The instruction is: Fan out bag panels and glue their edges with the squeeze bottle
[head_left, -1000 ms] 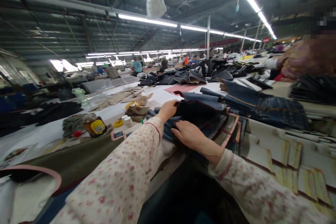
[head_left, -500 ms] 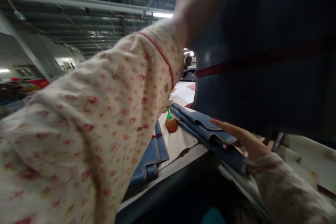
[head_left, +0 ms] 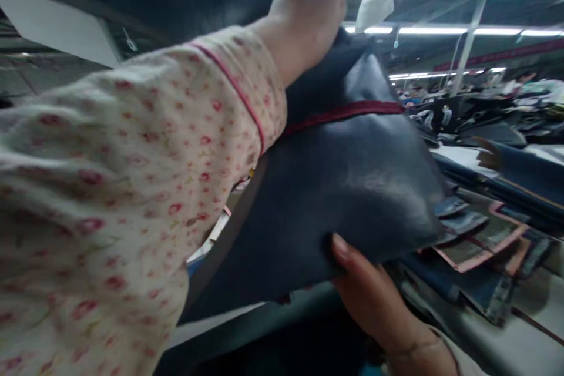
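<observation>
My left hand [head_left: 306,14] is raised high near the camera, its fingers closed on the top edge of a dark navy fabric piece [head_left: 339,188] with a red stitched band across it. My right hand [head_left: 374,299] holds the same piece from below, thumb pressed on its lower edge. The piece hangs lifted above a pile of cut denim pieces [head_left: 480,247] on the worktable. My floral sleeve [head_left: 132,188] fills the left half of the view and hides the table behind it.
More dark fabric stacks [head_left: 506,158] lie along the table to the right. A white bag [head_left: 374,0] hangs from the ceiling. Strip lights and other workstations with people show far back at the right. The table's near edge [head_left: 247,317] runs below the lifted piece.
The navy piece has gone from lying on the pile to being lifted up in both hands. My right hand moved from resting flat on the pile to gripping the piece's lower edge.
</observation>
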`<state>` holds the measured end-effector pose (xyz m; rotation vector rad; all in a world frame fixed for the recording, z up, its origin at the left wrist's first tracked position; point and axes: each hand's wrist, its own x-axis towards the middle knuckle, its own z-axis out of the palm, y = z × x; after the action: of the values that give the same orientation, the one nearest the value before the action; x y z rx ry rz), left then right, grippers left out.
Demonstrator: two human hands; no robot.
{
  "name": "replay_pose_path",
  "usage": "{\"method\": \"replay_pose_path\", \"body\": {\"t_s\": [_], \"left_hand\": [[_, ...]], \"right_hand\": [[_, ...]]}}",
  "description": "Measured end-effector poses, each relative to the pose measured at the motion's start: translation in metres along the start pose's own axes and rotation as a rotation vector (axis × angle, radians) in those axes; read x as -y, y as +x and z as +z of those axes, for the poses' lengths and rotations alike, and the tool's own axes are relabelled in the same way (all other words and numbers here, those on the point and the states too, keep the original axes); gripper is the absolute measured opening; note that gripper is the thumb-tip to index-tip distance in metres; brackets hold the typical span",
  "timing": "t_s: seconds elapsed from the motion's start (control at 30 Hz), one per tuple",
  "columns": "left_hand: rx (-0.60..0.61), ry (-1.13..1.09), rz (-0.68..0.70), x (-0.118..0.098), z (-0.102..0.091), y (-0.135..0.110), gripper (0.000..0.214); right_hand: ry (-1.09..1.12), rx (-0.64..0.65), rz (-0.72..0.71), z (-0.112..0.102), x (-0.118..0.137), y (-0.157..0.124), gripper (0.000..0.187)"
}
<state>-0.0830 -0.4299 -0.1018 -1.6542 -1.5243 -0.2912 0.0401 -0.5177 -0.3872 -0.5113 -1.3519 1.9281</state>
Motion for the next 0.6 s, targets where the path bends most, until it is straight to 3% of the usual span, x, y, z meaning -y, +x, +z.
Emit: {"method": "replay_pose_path", "body": {"t_s": [0.03, 0.1, 0.2, 0.27, 0.4, 0.6], "left_hand": [[0.068, 0.095, -0.008, 0.006, 0.007, -0.012, 0.04], [0.187, 0.192, -0.015, 0.022, 0.037, -0.039, 0.036], [0.337, 0.193, 0.027, 0.045, 0.102, -0.078, 0.028], [0.43, 0.174, 0.056, 0.056, 0.145, -0.105, 0.029], [0.519, 0.134, 0.043, 0.068, 0.208, -0.152, 0.029], [0.614, 0.037, 0.01, 0.074, 0.261, -0.183, 0.03]], "right_hand": [[0.068, 0.003, 0.056, 0.016, -0.009, 0.008, 0.047], [0.241, 0.136, 0.24, 0.048, -0.029, 0.024, 0.043], [0.459, 0.218, 0.549, 0.09, -0.055, 0.047, 0.047], [0.536, 0.236, 0.681, 0.108, -0.068, 0.06, 0.052], [0.574, 0.217, 0.767, 0.122, -0.088, 0.082, 0.045], [0.571, 0.185, 0.78, 0.122, -0.113, 0.1, 0.033]]}}
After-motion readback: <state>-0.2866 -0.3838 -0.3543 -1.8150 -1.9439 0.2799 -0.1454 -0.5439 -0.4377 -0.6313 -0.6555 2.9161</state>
